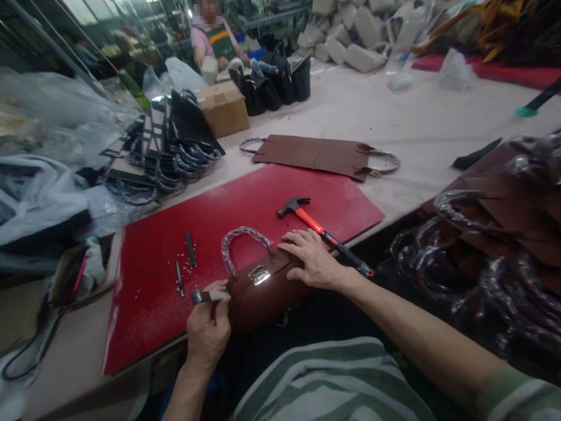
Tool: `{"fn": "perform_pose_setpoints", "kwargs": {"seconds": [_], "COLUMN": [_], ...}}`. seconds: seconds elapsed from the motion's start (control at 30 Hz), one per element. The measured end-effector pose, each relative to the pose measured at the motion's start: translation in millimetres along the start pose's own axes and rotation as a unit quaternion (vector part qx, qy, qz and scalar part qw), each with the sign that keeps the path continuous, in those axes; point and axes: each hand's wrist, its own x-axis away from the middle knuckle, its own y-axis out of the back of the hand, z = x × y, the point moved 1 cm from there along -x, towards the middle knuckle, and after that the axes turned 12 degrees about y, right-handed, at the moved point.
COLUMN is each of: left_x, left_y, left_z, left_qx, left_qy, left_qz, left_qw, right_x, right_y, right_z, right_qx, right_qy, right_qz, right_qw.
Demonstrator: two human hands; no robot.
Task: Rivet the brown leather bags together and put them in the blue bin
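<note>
A brown leather bag panel (267, 286) with a metal clasp and a plastic-wrapped handle (245, 230) lies over the front edge of the red board. My left hand (207, 330) is closed at the panel's left end, its thumb and fingers around a short tool (210, 296) with a rounded metal end and a pale shaft. The tool's kind is unclear. My right hand (313, 257) rests on the panel's right part, fingers stretched and spread. Just beyond it lies a claw hammer (315, 224) with an orange and black handle.
Two dark metal rods (190, 248) and small bits lie on the red board (144, 316). Behind is another brown panel (311, 153). Black handled pieces (166, 152) and a cardboard box (223, 108) stand left; brown pieces (517, 222) pile right. A person (217, 41) sits across.
</note>
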Motion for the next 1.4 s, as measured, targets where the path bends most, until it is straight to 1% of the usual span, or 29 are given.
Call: {"fn": "perform_pose_setpoints", "kwargs": {"seconds": [0.13,0.33,0.4,0.47,0.5,0.57,0.6,0.63,0.7,0.77,0.8,0.87,0.97,1.03,1.1,1.27,1.4], "left_x": [1.0,2.3,3.4,2.6,1.2,-3.4,-6.3,-9.3,-14.8,-18.7,-20.1,-21.9,-22.5,-21.8,-20.7,-20.0,-21.6], "left_y": [2.6,5.1,7.6,11.6,13.4,14.2,12.1,7.9,-6.8,-27.7,-38.8,-58.9,-78.2,-83.1,-83.9,-84.5,-86.2], "left_z": [3.7,4.8,4.4,0.2,-4.3,-18.9,-28.6,-39.2,-59.5,-74.3,-78.7,-81.5,-76.2,-71.8,-69.6,-71.3,-73.8], "left_qx": [-0.005,-0.002,0.008,0.049,0.081,0.149,0.176,0.192,0.203,0.199,0.196,0.187,0.169,0.166,0.167,0.143,0.132], "left_qy": [0.019,0.019,0.056,0.120,0.151,0.183,0.179,0.166,0.128,0.075,0.045,-0.010,-0.054,-0.062,-0.067,-0.073,-0.074], "left_qz": [0.027,0.027,0.026,-0.006,-0.032,-0.086,-0.100,-0.099,-0.061,-0.005,0.013,0.027,0.037,0.054,0.062,0.062,0.050], "left_qw": [0.999,0.999,0.998,0.991,0.985,0.968,0.963,0.962,0.969,0.977,0.979,0.982,0.983,0.983,0.982,0.985,0.987], "right_x": [0.5,1.8,1.5,1.3,1.3,1.5,1.6,1.7,1.8,1.7,1.6,1.6,1.9,2.3,2.5,2.4,2.0], "right_y": [-0.2,-3.8,-4.8,-5.7,-6.3,-7.6,-8.3,-9.0,-9.7,-9.6,-9.3,-8.3,-7.3,-7.4,-7.8,-9.4,-9.5], "right_z": [-0.5,-3.9,-6.0,-7.7,-8.3,-8.9,-9.0,-9.0,-8.9,-8.6,-8.4,-7.8,-6.5,-5.9,-5.6,-6.6,-7.2], "right_qx": [0.002,0.008,0.009,0.010,0.010,0.008,0.007,0.007,0.003,0.000,-0.002,-0.002,-0.002,-0.002,-0.004,-0.015,-0.017], "right_qy": [-0.003,0.008,0.010,0.011,0.010,0.009,0.008,0.006,0.005,0.003,0.002,0.001,0.000,0.000,-0.002,-0.006,-0.006], "right_qz": [0.008,0.002,0.003,0.005,0.004,-0.002,-0.006,-0.010,-0.017,-0.020,-0.020,-0.021,-0.024,-0.028,-0.030,-0.033,-0.036], "right_qw": [1.000,1.000,1.000,1.000,1.000,1.000,1.000,1.000,1.000,1.000,1.000,1.000,1.000,1.000,1.000,0.999,0.999]}}
